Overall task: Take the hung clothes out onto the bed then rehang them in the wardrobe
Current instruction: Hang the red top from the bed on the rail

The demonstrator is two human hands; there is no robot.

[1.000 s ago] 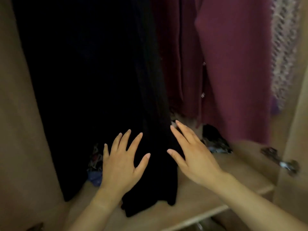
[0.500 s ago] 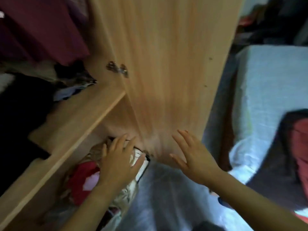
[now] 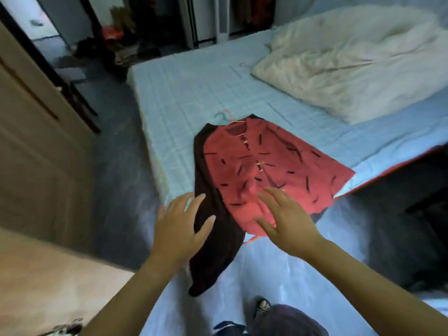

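Red cloth with short black dashes lies just past your right fingers [image 3: 272, 194], which are straight and spread wide, holding nothing. Your left fingers [image 3: 195, 202] are just as wide and loose, the thumb splayed toward the red blouse. Both palms face down. You cannot tell from this blurred view whether either hand touches fabric or only hovers.

Your right hand [image 3: 288, 226] is over the near hem of that red, black-dashed button-front blouse [image 3: 261, 166]. Your left hand [image 3: 179, 229] is at the blouse's left side, over a long dark brown garment [image 3: 218, 251]. The garment lies partly under the blouse, along its left edge, and its lower end trails toward you past the red hem.

At the blouse's collar, on the far side from you, thin teal and pink hanger hooks [image 3: 224, 116] stick out, so both clothes are on their hangers. Beneath and around the blouse spreads the bed's pale blue checked sheet [image 3: 189, 93]. Beyond the blouse to its right sits a rumpled cream duvet [image 3: 351, 61]. To the right of the blouse's hem lies a dark, blurred mass [image 3: 412, 226] you cannot identify. Well to the left of the blouse stands the tan wooden wardrobe door [image 3: 36, 154].
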